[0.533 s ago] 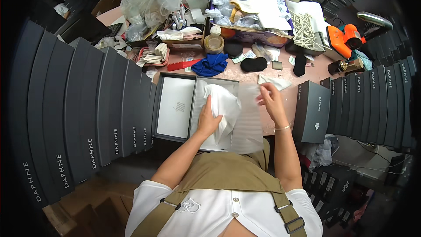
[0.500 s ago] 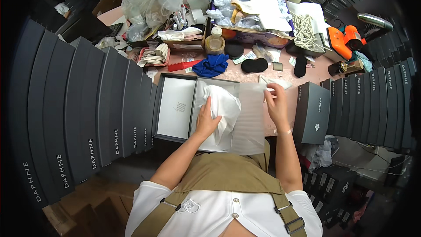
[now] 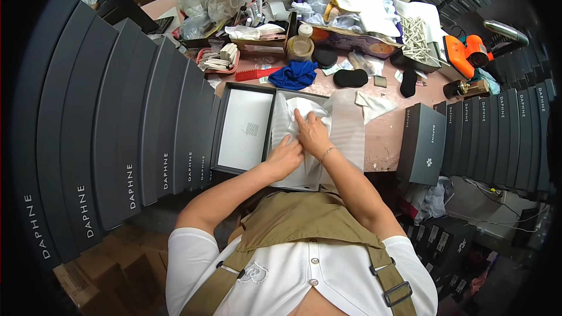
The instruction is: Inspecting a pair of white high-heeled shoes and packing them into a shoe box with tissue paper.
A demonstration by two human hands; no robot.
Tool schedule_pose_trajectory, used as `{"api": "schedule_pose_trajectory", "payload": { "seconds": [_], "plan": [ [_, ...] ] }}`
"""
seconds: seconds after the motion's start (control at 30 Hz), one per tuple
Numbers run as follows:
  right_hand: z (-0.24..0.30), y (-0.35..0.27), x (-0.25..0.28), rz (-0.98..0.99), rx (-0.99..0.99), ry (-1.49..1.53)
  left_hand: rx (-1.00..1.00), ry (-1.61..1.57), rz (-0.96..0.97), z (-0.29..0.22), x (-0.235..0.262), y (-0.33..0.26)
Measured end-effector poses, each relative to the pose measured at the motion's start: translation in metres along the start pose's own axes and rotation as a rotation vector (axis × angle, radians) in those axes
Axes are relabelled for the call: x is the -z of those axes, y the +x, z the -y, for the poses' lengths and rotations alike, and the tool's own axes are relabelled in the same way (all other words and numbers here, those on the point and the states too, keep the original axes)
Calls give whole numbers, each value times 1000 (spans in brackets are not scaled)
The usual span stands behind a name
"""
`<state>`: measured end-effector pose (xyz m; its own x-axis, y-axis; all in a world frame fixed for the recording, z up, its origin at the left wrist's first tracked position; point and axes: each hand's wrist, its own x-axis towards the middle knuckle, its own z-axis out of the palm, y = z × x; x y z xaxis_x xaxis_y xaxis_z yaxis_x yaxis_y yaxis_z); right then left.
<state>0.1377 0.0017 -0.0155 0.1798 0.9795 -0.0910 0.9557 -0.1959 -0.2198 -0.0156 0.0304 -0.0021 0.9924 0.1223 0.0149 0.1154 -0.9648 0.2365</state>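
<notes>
An open dark grey shoebox lies before me, its white-lined left half beside the right half, which holds a white cloth bundle. Both my hands are on this bundle, close together. My left hand has its fingers bent against the near left side of the cloth. Over the top reaches my right hand, fingers curled onto the white material. What the cloth wraps is hidden. A thin translucent foam sheet spreads out of the box to the right, partly beneath my right forearm.
Tall stacks of dark shoeboxes stand at left and right. Behind the box are a blue cloth, a red comb, a bottle, black pads and a white cloth piece. Farther back sit cartons of plastic bags.
My right hand has come left from the foam sheet's far edge onto the white bundle. My left hand has slid a little to the right, and the hands now meet.
</notes>
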Motion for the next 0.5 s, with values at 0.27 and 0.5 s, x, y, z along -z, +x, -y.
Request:
{"api": "schedule_pose_trajectory", "payload": {
  "seconds": [0.27, 0.5],
  "plan": [
    [-11, 5, 21, -117, 101, -17, -148, 203, 246, -5, -26, 9],
    [3, 0, 26, -133, 89, -154, -208, -105, 81, 12, -20, -24]
  ]
}}
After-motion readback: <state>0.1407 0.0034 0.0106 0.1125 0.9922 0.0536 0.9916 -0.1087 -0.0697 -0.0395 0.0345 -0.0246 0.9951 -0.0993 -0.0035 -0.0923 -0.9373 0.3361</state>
